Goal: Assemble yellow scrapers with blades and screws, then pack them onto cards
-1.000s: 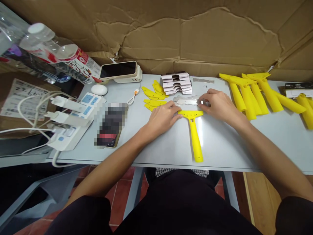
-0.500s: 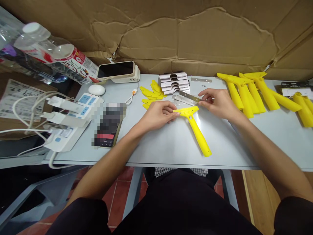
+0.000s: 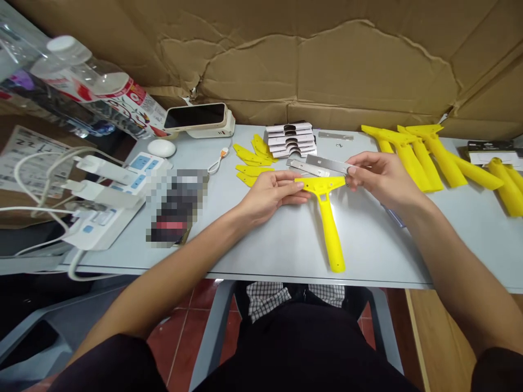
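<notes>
My left hand (image 3: pixel 278 195) pinches the left end of a yellow scraper handle (image 3: pixel 330 228), whose grip points toward the table's front edge. Between the thumb and fingers of my right hand (image 3: pixel 373 175) is a flat metal blade (image 3: pixel 327 164), held by its right end just above the scraper's head. Another metal strip (image 3: pixel 300 165) lies behind it, partly covered. Loose yellow head plates (image 3: pixel 251 158) rest to the left of these. Behind them sits a stack of white and black cards (image 3: pixel 291 139).
Several yellow scraper handles (image 3: pixel 412 155) lie at the right. A thin metal strip (image 3: pixel 335 135) is at the back. To the left are a phone (image 3: pixel 175 209), a power strip (image 3: pixel 102 215) with cables, a white mouse (image 3: pixel 162 148) and bottles (image 3: pixel 122 98). Cardboard (image 3: pixel 368 71) stands behind the table.
The scraper handle has turned so its grip points more directly toward me. My right hand has moved slightly right and nearer with the blade, and my left hand slightly right.
</notes>
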